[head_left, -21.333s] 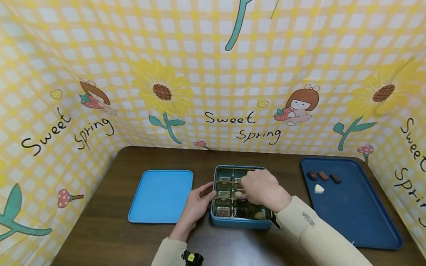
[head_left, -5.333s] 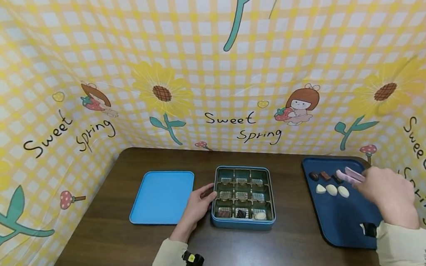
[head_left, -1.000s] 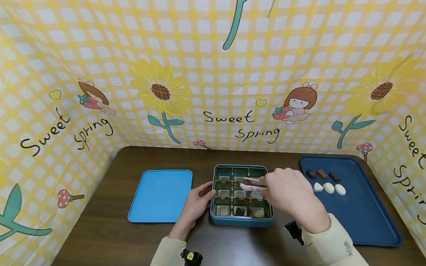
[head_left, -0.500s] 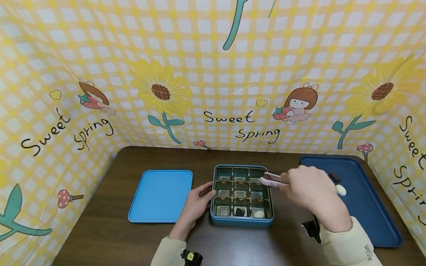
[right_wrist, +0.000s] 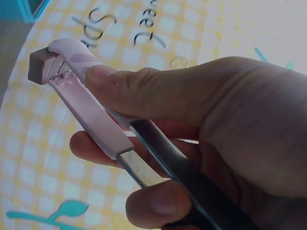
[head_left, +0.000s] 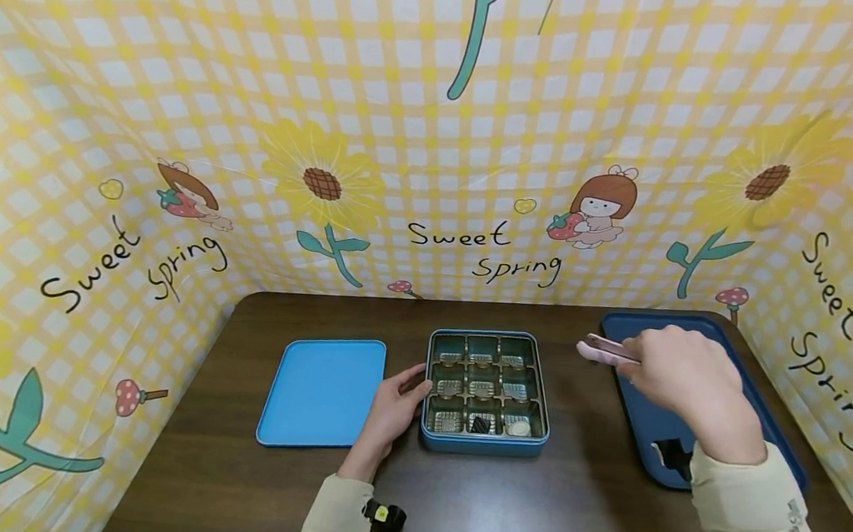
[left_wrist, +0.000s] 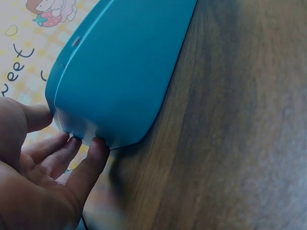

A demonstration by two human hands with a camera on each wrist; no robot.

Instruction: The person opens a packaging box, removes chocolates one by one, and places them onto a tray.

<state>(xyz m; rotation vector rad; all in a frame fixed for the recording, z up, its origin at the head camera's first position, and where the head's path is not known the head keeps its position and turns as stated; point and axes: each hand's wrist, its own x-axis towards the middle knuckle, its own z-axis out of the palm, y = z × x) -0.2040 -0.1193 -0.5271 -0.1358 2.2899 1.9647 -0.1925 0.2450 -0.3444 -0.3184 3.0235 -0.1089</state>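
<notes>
Steadying the left side of the teal chocolate tin, my left hand rests its thumb and fingertips on the wall. The left wrist view shows the fingers fairly straight against it. My right hand holds pink-tipped metal tongs over the left edge of the dark blue tray. Pinched in the tongs' tips is a brown square chocolate, clear in the right wrist view. In the tin's front row lie a dark chocolate in the middle compartment and a white chocolate in the right one.
A light blue lid lies flat to the left of the tin on the brown wooden table. Checked yellow cloth surrounds the table at the back and sides. My right hand hides the chocolates on the tray.
My right hand has carried the tongs from above the tin rightward to the tray. The front-left compartment's brown chocolate, seen 5.3 s ago, is out. My left hand has stayed put.
</notes>
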